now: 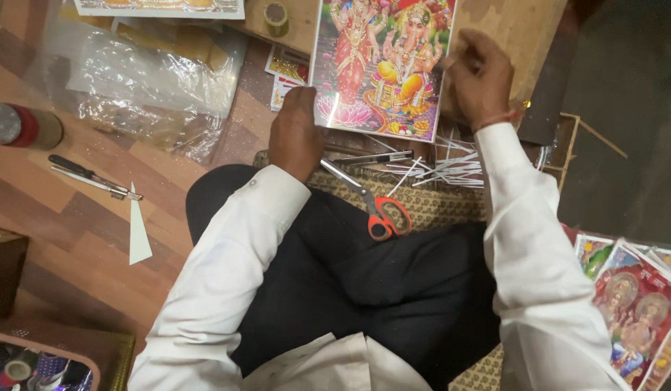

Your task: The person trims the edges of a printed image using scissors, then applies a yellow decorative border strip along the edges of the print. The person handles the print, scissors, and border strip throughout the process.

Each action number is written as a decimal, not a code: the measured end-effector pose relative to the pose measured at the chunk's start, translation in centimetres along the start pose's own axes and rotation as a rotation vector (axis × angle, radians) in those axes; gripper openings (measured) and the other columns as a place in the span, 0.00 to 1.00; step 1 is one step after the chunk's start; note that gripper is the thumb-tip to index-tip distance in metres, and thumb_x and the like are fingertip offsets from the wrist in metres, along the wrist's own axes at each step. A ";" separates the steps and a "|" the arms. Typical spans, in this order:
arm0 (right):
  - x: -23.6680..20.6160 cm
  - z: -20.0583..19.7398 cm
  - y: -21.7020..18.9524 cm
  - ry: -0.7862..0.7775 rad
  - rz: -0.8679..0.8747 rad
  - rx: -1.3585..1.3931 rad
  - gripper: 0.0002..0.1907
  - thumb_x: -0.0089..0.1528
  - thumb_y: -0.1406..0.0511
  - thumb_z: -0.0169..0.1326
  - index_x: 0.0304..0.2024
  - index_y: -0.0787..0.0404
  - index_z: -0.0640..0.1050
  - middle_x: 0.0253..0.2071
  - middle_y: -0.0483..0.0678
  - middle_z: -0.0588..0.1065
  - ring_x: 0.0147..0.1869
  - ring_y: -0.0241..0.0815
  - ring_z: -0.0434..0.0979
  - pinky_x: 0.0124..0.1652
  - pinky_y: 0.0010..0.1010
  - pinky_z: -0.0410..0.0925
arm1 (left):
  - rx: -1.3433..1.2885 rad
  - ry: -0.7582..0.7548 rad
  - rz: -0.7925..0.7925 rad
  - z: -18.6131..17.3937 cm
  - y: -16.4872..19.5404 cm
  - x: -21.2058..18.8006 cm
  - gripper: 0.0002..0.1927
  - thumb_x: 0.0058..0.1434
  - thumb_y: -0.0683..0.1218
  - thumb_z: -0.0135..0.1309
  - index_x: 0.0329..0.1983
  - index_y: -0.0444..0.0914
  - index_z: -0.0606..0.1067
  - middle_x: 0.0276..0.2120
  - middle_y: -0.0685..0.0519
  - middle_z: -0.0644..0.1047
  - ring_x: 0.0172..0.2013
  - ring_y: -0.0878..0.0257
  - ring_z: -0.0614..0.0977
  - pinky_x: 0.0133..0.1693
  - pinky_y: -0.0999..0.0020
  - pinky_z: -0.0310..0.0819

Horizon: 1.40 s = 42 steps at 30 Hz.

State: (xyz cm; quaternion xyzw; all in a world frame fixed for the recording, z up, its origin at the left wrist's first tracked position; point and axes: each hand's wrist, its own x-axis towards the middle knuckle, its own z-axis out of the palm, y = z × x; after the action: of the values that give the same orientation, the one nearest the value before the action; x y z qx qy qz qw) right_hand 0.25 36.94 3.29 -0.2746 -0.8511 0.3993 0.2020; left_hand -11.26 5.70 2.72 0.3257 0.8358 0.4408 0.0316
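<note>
A glossy colour print (382, 65) showing seated figures on lotus flowers lies on a wooden board (520, 29) straight ahead of the person, its lower edge toward the lap. The left hand (295, 134) rests on the print's lower left corner, knuckles up and fingers curled down onto the edge; whether its grip pinches the sheet or only presses on it cannot be told. The right hand (480, 76) sits at the print's right edge, its grip pressed together on that edge, a red thread around the wrist (498, 119). Both arms wear white sleeves.

Just below the print, a scatter of thin white paper strips (444, 170) lies over a patterned woven mat (437, 206). Red-handled scissors (371, 206) lie on the mat and the person's dark trousers, blades pointing up toward the left hand.

Farther left, on the wooden floor (82, 239), a white paper triangle (138, 232) lies near a black-handled tool (93, 177). A heap of clear plastic wrap (154, 80) lies beyond, and a red and silver cylinder (20, 127) sits at the left edge. A small tape roll (276, 18) stands on the board above the print. At the lower right, more colour prints in plastic sleeves (632, 304) are stacked.
</note>
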 end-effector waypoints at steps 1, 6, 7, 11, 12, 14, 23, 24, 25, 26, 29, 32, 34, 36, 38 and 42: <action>-1.1 -0.4 -1.4 -0.024 0.064 -0.058 0.28 0.59 0.66 0.69 0.61 0.63 0.78 0.58 0.52 0.79 0.60 0.45 0.79 0.58 0.33 0.73 | 0.022 0.011 0.004 -0.1 -0.1 0.0 0.27 0.48 0.31 0.60 0.54 0.31 0.73 0.53 0.37 0.74 0.50 0.37 0.78 0.49 0.51 0.74; -9.4 -1.0 -6.6 -0.182 -0.054 -0.394 0.37 0.49 0.62 0.74 0.60 0.60 0.78 0.49 0.58 0.78 0.51 0.56 0.80 0.49 0.42 0.72 | 0.060 -0.040 -0.009 -0.3 -0.4 -0.6 0.16 0.50 0.33 0.60 0.43 0.32 0.76 0.44 0.39 0.77 0.44 0.38 0.79 0.44 0.48 0.74; -10.3 -0.8 -7.1 -0.179 -0.163 -0.508 0.38 0.47 0.62 0.75 0.59 0.61 0.78 0.48 0.61 0.78 0.50 0.60 0.78 0.48 0.46 0.71 | 0.090 -0.024 0.003 -0.2 -0.4 -0.5 0.13 0.51 0.33 0.59 0.41 0.33 0.75 0.43 0.39 0.77 0.43 0.38 0.79 0.44 0.48 0.74; -11.2 0.2 -6.8 -0.114 -0.190 -0.537 0.32 0.50 0.63 0.73 0.58 0.59 0.80 0.48 0.60 0.78 0.50 0.61 0.78 0.48 0.46 0.71 | 0.156 -0.001 0.029 0.2 -0.7 -0.4 0.07 0.53 0.33 0.57 0.35 0.33 0.75 0.38 0.38 0.77 0.40 0.39 0.80 0.42 0.49 0.74; -10.9 0.3 -6.4 -0.132 -0.147 -0.541 0.33 0.50 0.64 0.73 0.57 0.60 0.80 0.47 0.59 0.78 0.49 0.60 0.78 0.48 0.46 0.71 | 0.155 -0.005 0.028 0.3 -0.8 -0.4 0.07 0.53 0.33 0.56 0.35 0.33 0.75 0.37 0.38 0.77 0.39 0.39 0.80 0.42 0.49 0.74; -10.6 0.3 -5.5 -0.142 -0.115 -0.527 0.32 0.49 0.64 0.73 0.57 0.60 0.80 0.46 0.59 0.79 0.48 0.60 0.79 0.48 0.46 0.71 | 0.174 -0.014 0.040 0.5 -1.0 -0.4 0.07 0.52 0.33 0.56 0.34 0.33 0.75 0.37 0.38 0.77 0.39 0.40 0.80 0.41 0.50 0.75; -11.3 1.5 -1.9 -0.028 -0.264 -0.536 0.25 0.51 0.66 0.73 0.50 0.64 0.83 0.44 0.59 0.79 0.49 0.60 0.79 0.49 0.45 0.71 | 0.253 -0.007 0.080 0.9 -1.7 -0.3 0.04 0.51 0.34 0.57 0.30 0.33 0.77 0.34 0.39 0.78 0.36 0.41 0.82 0.39 0.51 0.77; -11.2 1.6 -1.7 -0.023 -0.264 -0.538 0.24 0.50 0.67 0.73 0.49 0.63 0.84 0.43 0.59 0.79 0.48 0.59 0.79 0.49 0.45 0.71 | 0.249 -0.006 0.080 1.0 -1.6 -0.4 0.04 0.52 0.34 0.57 0.30 0.34 0.77 0.34 0.39 0.78 0.36 0.41 0.82 0.39 0.51 0.77; -11.2 1.5 -1.5 -0.018 -0.265 -0.539 0.24 0.50 0.67 0.73 0.49 0.63 0.84 0.43 0.59 0.79 0.47 0.59 0.79 0.48 0.45 0.72 | 0.239 -0.005 0.080 1.0 -1.5 -0.4 0.03 0.52 0.34 0.57 0.29 0.34 0.77 0.34 0.39 0.78 0.35 0.41 0.82 0.38 0.51 0.77; -11.1 1.5 -1.4 -0.014 -0.225 -0.515 0.24 0.50 0.67 0.73 0.49 0.63 0.84 0.42 0.58 0.79 0.45 0.58 0.79 0.47 0.44 0.72 | 0.229 -0.002 0.081 1.1 -1.4 -0.4 0.02 0.52 0.35 0.57 0.29 0.33 0.77 0.34 0.39 0.78 0.35 0.41 0.82 0.38 0.50 0.76; -10.5 1.1 -1.3 0.009 -0.148 -0.477 0.24 0.49 0.68 0.73 0.48 0.62 0.84 0.40 0.58 0.79 0.41 0.56 0.80 0.44 0.43 0.72 | 0.236 -0.024 0.092 1.4 -0.8 -0.3 0.02 0.53 0.35 0.56 0.29 0.33 0.77 0.33 0.39 0.78 0.34 0.41 0.82 0.37 0.50 0.77; -10.2 0.7 -1.4 0.047 -0.146 -0.491 0.24 0.48 0.68 0.73 0.48 0.61 0.85 0.39 0.58 0.79 0.41 0.56 0.80 0.43 0.43 0.73 | 0.260 -0.053 0.108 1.6 -0.3 -0.5 0.02 0.53 0.35 0.56 0.29 0.34 0.77 0.33 0.39 0.78 0.35 0.41 0.82 0.37 0.50 0.77; -10.2 0.8 -1.5 0.081 -0.158 -0.461 0.24 0.47 0.68 0.74 0.46 0.61 0.85 0.40 0.58 0.80 0.41 0.55 0.80 0.44 0.42 0.73 | 0.277 -0.055 0.130 1.7 -0.2 -0.5 0.02 0.53 0.35 0.55 0.29 0.33 0.77 0.34 0.39 0.78 0.35 0.42 0.82 0.37 0.50 0.77; -10.3 0.8 -1.7 0.081 -0.165 -0.437 0.26 0.46 0.67 0.75 0.47 0.63 0.84 0.40 0.58 0.79 0.41 0.55 0.81 0.44 0.42 0.73 | 0.294 -0.051 0.150 1.8 -0.2 -0.6 0.02 0.52 0.34 0.55 0.28 0.33 0.77 0.35 0.38 0.79 0.35 0.42 0.82 0.37 0.51 0.77; -10.5 1.0 -1.8 0.074 -0.156 -0.439 0.26 0.47 0.66 0.75 0.48 0.63 0.84 0.40 0.59 0.79 0.41 0.55 0.80 0.44 0.42 0.73 | 0.327 -0.045 0.161 1.9 -0.3 -0.8 0.03 0.53 0.34 0.55 0.29 0.32 0.77 0.35 0.38 0.78 0.36 0.42 0.82 0.36 0.51 0.78; -10.5 1.0 -1.9 0.069 -0.115 -0.468 0.25 0.49 0.64 0.75 0.48 0.63 0.85 0.39 0.58 0.79 0.41 0.56 0.80 0.44 0.43 0.72 | 0.344 -0.063 0.185 2.0 -0.2 -0.9 0.04 0.52 0.33 0.54 0.29 0.33 0.78 0.36 0.38 0.78 0.37 0.43 0.82 0.38 0.52 0.78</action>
State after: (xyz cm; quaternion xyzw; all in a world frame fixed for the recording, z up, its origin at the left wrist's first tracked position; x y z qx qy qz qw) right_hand 7.14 28.79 2.88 -0.2785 -0.9272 0.1698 0.1840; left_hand -9.99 6.52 1.10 0.4156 0.8638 0.2822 -0.0390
